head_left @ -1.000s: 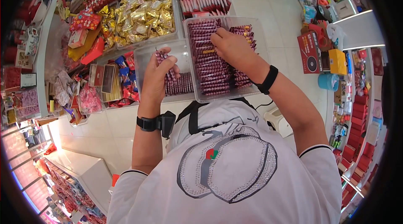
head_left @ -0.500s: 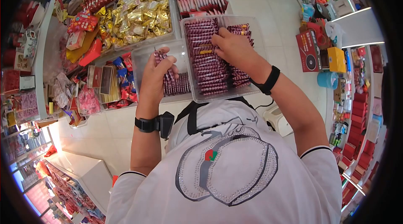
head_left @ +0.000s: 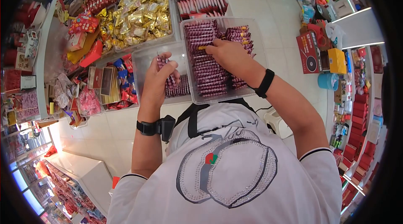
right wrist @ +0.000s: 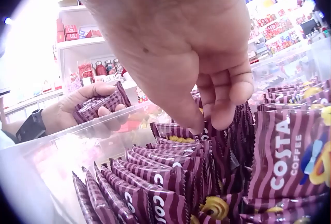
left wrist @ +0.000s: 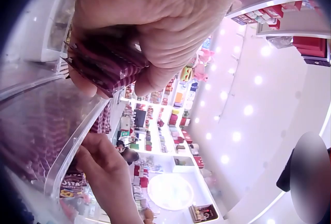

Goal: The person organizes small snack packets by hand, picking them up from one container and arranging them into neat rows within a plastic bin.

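My left hand (head_left: pixel 154 83) grips a small bunch of purple striped cookie packets (left wrist: pixel 106 66), held over a clear bin (head_left: pixel 142 52) with a row of similar packets in it. To its right is a second clear bin (head_left: pixel 259 35), where purple Costa Coffee packets (head_left: pixel 208 73) stand in two tight columns. My right hand (head_left: pixel 233 58) reaches into this bin from the right. Its thumb and fingertips pinch the top edge of one cookie packet (right wrist: pixel 178 132) in the left column; the curled fingers partly hide it.
Gold-wrapped sweets (head_left: pixel 142 16) fill a tray beyond the bins. Red-and-white packets (head_left: pixel 203 3) stand in another tray behind the right bin. Boxes and red envelopes (head_left: pixel 91 52) are piled to the left. A white stool (head_left: pixel 279 121) stands on the floor at right.
My right hand has shifted slightly toward me and to the left along the packet column. The left hand keeps its bunch in nearly the same place.
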`<act>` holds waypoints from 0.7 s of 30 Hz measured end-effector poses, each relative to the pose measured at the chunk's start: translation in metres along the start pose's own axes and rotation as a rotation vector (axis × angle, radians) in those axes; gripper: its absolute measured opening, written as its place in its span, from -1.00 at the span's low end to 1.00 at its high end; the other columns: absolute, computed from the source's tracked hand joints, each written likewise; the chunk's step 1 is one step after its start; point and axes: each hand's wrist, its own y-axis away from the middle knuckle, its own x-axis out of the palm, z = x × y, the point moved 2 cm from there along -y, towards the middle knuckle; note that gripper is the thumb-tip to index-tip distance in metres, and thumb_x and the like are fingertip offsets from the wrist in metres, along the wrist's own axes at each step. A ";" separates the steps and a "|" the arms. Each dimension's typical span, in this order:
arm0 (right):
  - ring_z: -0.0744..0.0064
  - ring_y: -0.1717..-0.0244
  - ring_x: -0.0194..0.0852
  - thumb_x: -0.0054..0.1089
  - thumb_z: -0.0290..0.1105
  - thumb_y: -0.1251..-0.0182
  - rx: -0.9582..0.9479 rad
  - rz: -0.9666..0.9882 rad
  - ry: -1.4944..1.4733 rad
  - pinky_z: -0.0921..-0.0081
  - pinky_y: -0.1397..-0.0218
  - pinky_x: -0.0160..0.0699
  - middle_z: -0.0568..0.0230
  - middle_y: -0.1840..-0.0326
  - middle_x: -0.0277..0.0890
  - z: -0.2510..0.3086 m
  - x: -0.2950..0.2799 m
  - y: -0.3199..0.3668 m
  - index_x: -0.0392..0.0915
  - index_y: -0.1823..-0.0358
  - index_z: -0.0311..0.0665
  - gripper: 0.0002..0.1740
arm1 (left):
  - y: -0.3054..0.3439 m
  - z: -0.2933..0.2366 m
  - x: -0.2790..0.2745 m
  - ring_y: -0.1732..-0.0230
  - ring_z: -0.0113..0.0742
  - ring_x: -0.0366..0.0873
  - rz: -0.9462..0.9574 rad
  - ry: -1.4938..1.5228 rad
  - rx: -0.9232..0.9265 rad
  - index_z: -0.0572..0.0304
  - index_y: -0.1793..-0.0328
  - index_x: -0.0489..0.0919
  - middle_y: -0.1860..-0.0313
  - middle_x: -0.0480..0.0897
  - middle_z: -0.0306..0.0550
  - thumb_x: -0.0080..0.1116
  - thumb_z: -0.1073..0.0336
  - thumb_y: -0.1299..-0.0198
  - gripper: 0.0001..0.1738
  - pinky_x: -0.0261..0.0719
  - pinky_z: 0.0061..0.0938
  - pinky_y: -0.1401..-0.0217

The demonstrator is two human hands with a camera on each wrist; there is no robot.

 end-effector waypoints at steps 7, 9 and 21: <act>0.07 0.19 0.70 0.15 -0.50 -0.23 0.021 0.039 -0.001 0.20 0.12 0.72 0.15 0.22 0.56 0.000 0.003 0.000 0.68 0.10 -0.21 -0.77 | 0.002 0.000 0.002 0.31 -0.42 0.64 0.002 0.002 -0.004 0.35 -0.36 0.42 0.16 0.63 -0.10 0.25 0.29 -0.35 -0.48 0.66 -0.48 0.28; 0.07 0.20 0.69 0.15 -0.50 -0.24 0.026 0.040 -0.038 0.20 0.12 0.71 0.14 0.21 0.55 0.003 0.002 0.002 0.68 0.09 -0.22 -0.76 | 0.002 0.001 0.001 0.31 -0.42 0.64 0.006 0.001 0.002 0.34 -0.36 0.42 0.16 0.63 -0.10 0.25 0.29 -0.36 -0.48 0.66 -0.48 0.28; 0.10 0.03 0.61 0.18 -0.50 -0.22 -0.077 0.049 -0.069 0.25 -0.02 0.68 0.10 0.11 0.52 0.015 0.013 0.005 0.68 0.11 -0.31 -0.77 | -0.001 0.004 0.000 0.31 -0.42 0.64 0.022 -0.027 -0.022 0.32 -0.36 0.42 0.17 0.62 -0.11 0.28 0.26 -0.36 -0.47 0.65 -0.48 0.28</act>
